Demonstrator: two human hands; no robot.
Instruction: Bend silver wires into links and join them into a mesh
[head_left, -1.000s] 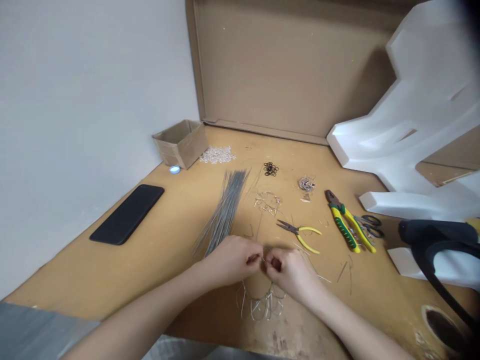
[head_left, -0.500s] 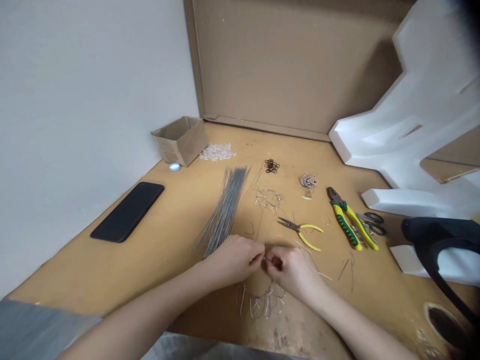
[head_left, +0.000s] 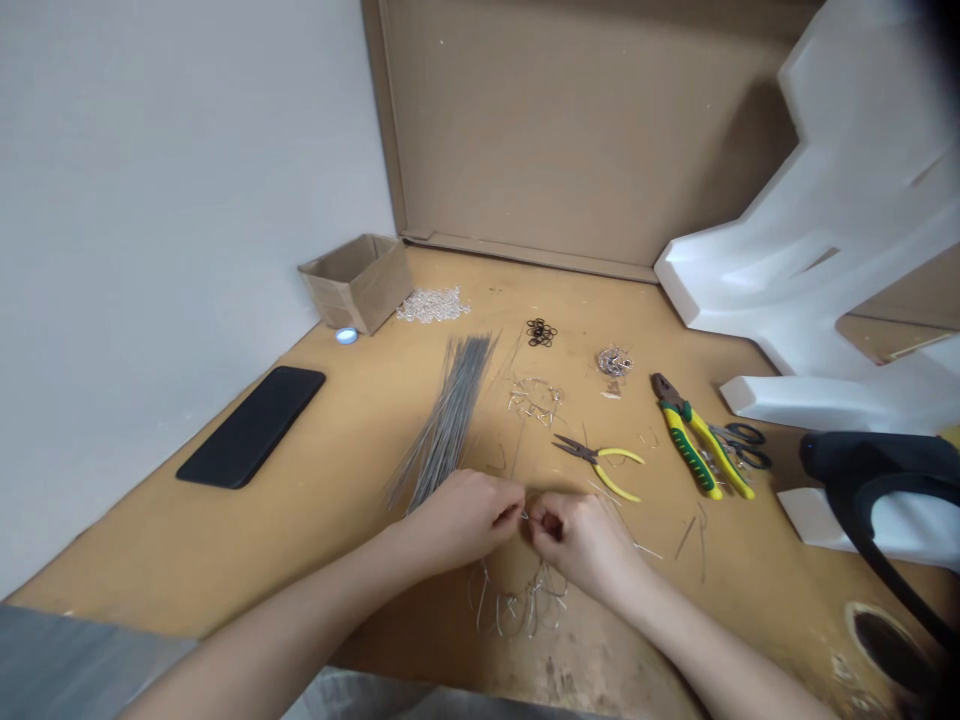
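Observation:
My left hand [head_left: 480, 512] and my right hand [head_left: 574, 530] meet almost knuckle to knuckle over the table's front part, both closed in a pinch. Between the fingertips shows a small bit of thin silvery wire [head_left: 524, 516]. Below them hangs or lies a chain of bent wire loops [head_left: 517, 605]; whether it joins the pinched wire I cannot tell. A bundle of straight grey wires [head_left: 454, 420] lies just beyond my left hand. Yellow-handled needle-nose pliers [head_left: 600, 465] rest beyond my right hand. Another ring of bent wire [head_left: 535, 402] lies farther back.
At right lie green-and-yellow pliers [head_left: 690, 440] and scissors [head_left: 742, 440], near white foam [head_left: 750, 270] and a black strap-like object [head_left: 847, 500]. A phone [head_left: 251, 428] lies left; a cardboard box [head_left: 360, 285], clear beads [head_left: 433, 304] and black rings [head_left: 541, 333] sit behind.
My hands stay in nearly the same place, with a slight shift at the pinched fingertips. The whole view has moved a little.

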